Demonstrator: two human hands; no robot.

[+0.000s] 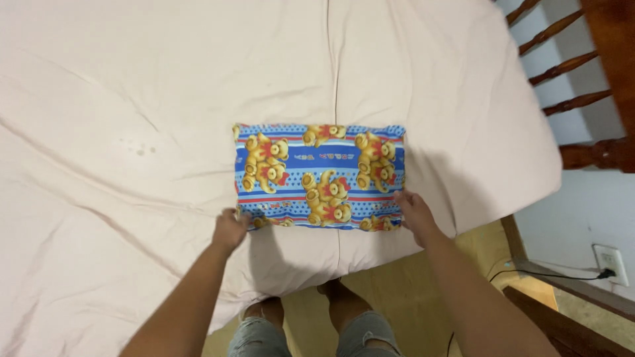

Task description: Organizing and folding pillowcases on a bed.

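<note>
Both hands grip the near corners of a small rectangular blue pillow printed with yellow teddy bears (pixel 319 177): left hand (pixel 230 229), right hand (pixel 414 213). It lies flat on a pale pink bedsheet (pixel 132 132), near the bed's edge.

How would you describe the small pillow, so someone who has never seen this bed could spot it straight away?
A pale pink sheet covers the whole bed. Near its front edge lies a small rectangular pillow, with the left hand and right hand at its two near corners. It is the only patterned thing there: blue stripes with yellow teddy bears.
</note>
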